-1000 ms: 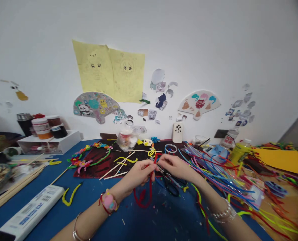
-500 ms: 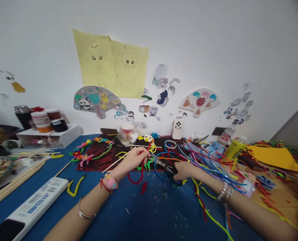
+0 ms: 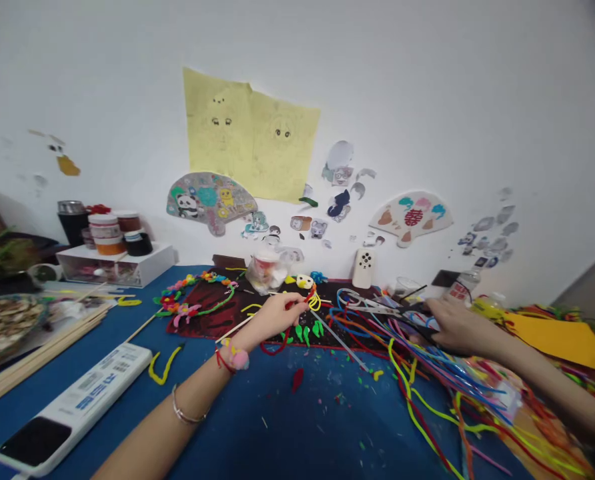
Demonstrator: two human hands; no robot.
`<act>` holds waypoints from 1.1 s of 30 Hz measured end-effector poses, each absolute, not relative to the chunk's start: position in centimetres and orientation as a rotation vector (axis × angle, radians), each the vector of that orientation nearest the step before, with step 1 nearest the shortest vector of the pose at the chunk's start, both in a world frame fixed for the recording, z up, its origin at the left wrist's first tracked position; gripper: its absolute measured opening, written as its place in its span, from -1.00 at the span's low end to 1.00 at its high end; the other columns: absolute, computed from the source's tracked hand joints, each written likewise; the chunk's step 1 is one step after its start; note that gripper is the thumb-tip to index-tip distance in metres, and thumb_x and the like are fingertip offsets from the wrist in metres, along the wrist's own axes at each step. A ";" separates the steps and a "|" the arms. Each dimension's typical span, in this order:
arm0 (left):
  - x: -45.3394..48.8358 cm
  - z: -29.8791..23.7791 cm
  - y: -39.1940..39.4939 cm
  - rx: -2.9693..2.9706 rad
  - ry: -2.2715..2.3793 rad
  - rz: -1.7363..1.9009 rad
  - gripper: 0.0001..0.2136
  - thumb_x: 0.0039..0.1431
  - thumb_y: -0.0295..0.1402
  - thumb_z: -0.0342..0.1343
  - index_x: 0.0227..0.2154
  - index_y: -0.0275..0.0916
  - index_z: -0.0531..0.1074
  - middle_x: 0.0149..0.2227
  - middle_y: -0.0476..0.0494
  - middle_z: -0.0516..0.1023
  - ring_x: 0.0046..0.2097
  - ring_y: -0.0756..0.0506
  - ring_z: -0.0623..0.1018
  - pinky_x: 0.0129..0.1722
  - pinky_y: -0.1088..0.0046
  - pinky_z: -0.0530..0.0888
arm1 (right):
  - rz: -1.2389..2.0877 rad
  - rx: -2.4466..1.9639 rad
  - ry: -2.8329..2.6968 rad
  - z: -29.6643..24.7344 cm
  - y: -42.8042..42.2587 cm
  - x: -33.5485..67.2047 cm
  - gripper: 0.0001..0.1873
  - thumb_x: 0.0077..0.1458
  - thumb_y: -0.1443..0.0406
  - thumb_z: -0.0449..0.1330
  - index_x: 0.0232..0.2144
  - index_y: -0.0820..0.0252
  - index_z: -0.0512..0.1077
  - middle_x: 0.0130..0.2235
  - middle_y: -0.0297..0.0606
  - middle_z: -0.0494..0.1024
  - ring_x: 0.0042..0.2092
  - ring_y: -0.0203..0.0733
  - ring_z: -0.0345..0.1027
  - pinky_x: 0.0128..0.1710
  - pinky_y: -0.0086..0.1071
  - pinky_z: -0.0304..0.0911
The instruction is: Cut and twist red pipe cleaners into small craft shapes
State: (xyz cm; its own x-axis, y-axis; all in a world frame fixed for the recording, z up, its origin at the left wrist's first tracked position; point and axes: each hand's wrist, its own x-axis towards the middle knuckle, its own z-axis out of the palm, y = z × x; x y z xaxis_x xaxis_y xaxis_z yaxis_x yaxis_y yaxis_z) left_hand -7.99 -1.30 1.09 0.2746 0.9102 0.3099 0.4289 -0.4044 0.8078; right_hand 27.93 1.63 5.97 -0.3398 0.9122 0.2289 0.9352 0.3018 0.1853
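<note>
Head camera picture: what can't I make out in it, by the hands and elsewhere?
All in the head view:
1. The pinched part of the red strip: hidden by the left hand.
2. The handles of the scissors: partly covered by the right hand.
3. Small print on the white device: blurred, too small.
4. The bowl: cut off by the left edge.

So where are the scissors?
Head view, right of centre: the scissors are over the coloured pipe cleaners, blades pointing left, handles at another person's hand.
</note>
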 end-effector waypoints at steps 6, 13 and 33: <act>-7.5 1.2 -2.1 2.095 1.154 1.030 -0.70 0.16 -0.19 -0.12 -0.48 -0.26 0.39 -0.61 0.04 0.38 -0.56 0.04 0.33 -0.53 0.57 0.22 | 0.455 -1.635 -2.473 1.8 -1.3 25.9 -0.54 -0.02 -0.05 0.04 -0.22 0.16 0.32 -0.25 -0.21 0.49 -0.25 -0.07 0.37 -0.27 -0.33 0.29; -7.1 1.2 -2.6 2.192 1.160 0.976 -0.71 0.16 -0.19 -0.11 -0.44 -0.26 0.43 -0.56 0.03 0.39 -0.54 0.04 0.29 -0.53 0.57 0.18 | 0.823 -1.404 -2.475 -0.4 -2.4 20.9 -0.54 0.00 -0.04 0.05 -0.20 0.17 0.36 -0.32 -0.27 0.48 -0.27 -0.11 0.33 -0.24 -0.33 0.29; -6.4 1.6 -3.2 2.252 1.165 0.904 -0.73 0.17 -0.23 -0.10 -0.41 -0.26 0.45 -0.56 0.02 0.40 -0.54 0.04 0.30 -0.52 0.56 0.19 | 1.030 -1.199 -2.416 -1.1 -1.5 19.5 -0.57 -0.03 -0.03 0.11 -0.35 0.21 0.40 -0.44 -0.33 0.38 -0.39 -0.23 0.22 -0.39 -0.43 0.20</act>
State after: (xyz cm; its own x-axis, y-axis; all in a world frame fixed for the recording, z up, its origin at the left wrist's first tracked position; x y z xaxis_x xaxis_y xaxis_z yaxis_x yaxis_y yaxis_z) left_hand -6.44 -3.24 1.59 0.4296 0.8342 0.3459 0.5422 -0.5445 0.6399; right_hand 19.53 -1.50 -1.10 -0.6283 0.7738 -0.0805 0.5939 0.4101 -0.6922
